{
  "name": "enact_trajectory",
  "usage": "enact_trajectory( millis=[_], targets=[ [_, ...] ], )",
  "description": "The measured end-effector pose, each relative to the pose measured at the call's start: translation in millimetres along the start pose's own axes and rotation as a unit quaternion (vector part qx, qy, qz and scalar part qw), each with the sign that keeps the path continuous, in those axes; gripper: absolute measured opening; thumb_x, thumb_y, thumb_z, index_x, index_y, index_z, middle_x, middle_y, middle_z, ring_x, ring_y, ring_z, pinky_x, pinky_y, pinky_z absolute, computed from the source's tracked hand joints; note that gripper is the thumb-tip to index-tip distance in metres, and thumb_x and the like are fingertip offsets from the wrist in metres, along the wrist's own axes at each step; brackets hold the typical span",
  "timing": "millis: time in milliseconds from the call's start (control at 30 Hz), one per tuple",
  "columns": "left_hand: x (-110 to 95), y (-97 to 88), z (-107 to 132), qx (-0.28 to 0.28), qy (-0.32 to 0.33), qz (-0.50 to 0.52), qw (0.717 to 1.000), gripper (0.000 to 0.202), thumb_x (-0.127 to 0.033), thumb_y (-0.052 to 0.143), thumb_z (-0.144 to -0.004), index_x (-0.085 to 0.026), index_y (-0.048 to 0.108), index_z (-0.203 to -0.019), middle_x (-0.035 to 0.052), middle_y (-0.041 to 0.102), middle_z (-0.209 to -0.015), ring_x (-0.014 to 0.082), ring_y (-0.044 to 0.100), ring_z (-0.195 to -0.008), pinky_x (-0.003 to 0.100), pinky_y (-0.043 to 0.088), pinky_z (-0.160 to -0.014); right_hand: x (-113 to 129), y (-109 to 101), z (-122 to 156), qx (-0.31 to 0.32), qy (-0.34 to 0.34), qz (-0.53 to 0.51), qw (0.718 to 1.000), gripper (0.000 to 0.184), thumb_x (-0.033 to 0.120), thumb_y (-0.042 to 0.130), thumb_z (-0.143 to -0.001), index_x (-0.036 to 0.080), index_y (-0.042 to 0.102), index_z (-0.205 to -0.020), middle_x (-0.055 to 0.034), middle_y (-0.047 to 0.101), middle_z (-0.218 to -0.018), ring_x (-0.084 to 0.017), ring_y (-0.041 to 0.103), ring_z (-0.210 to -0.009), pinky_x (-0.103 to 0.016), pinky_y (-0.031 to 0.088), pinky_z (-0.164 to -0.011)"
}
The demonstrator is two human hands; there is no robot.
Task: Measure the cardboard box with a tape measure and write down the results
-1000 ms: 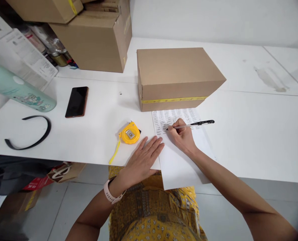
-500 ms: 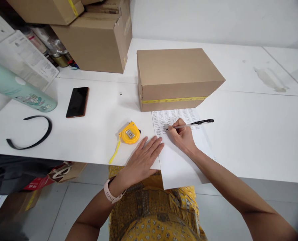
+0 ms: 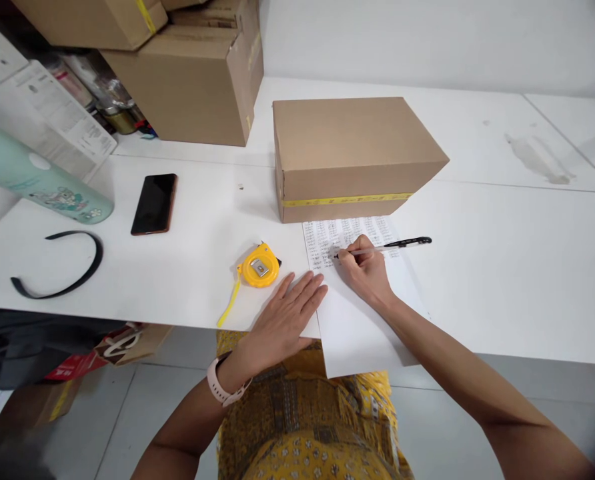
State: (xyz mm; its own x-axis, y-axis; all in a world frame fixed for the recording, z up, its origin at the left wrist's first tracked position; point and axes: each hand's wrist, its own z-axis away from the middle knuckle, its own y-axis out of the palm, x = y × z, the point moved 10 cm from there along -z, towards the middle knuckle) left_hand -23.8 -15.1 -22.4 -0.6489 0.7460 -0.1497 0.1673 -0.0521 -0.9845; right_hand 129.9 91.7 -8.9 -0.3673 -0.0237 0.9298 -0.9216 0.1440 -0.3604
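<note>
A black pen with a clear barrel (image 3: 407,243) is pinched in my right hand (image 3: 365,270), its tip down on a sheet of paper (image 3: 357,340). Rows of small handwriting cover the sheet's upper part, while its lower end is blank and hangs past the table edge. My left hand (image 3: 290,310) lies flat, fingers stretched out, with the fingertips on the paper's left edge. Just left of those fingers is a yellow tape measure (image 3: 260,265) with a yellow strap. Behind the paper stands a closed cardboard box (image 3: 352,137) with yellow tape, covering the sheet's top edge.
A phone (image 3: 154,204), a black curved band (image 3: 95,260) and a mint green bottle (image 3: 52,177) lie on the white table (image 3: 502,267) at left. More cardboard boxes (image 3: 192,87) are stacked at the back left. The table's front edge runs beneath my forearms.
My right hand has shifted very slightly to the right along the writing, and the pen with it. My left hand stays in place on the paper's edge.
</note>
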Motion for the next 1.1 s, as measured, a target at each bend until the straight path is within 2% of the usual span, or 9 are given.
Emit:
enact_trajectory(
  millis=[500,1100],
  targets=[
    [0.8,-0.6,0.4,-0.007,0.000,0.023,1.000,0.085,-0.064,0.043,-0.102,-0.013,0.016,-0.164,0.0138,0.019,-0.173,0.0260,0.006,-0.162,0.052,0.009,-0.133,4.4,3.4,-0.5,0.012,-0.013,-0.005,1.000,0.024,0.026,0.064,-0.081,0.025,0.043,-0.068,0.0064,0.041,-0.055,-0.012,0.037,-0.054,-0.027,0.031,-0.051],
    [-0.1,-1.2,-0.3,-0.003,-0.001,0.005,1.000,0.085,-0.063,0.048,-0.100,-0.011,0.021,-0.162,0.0143,0.021,-0.173,0.0277,0.009,-0.162,0.052,0.011,-0.133,1.2,-0.5,-1.0,0.001,-0.011,0.008,1.000,0.023,0.025,0.064,-0.080,0.025,0.045,-0.068,0.0056,0.043,-0.056,-0.013,0.040,-0.056,-0.027,0.033,-0.052]
  ],
)
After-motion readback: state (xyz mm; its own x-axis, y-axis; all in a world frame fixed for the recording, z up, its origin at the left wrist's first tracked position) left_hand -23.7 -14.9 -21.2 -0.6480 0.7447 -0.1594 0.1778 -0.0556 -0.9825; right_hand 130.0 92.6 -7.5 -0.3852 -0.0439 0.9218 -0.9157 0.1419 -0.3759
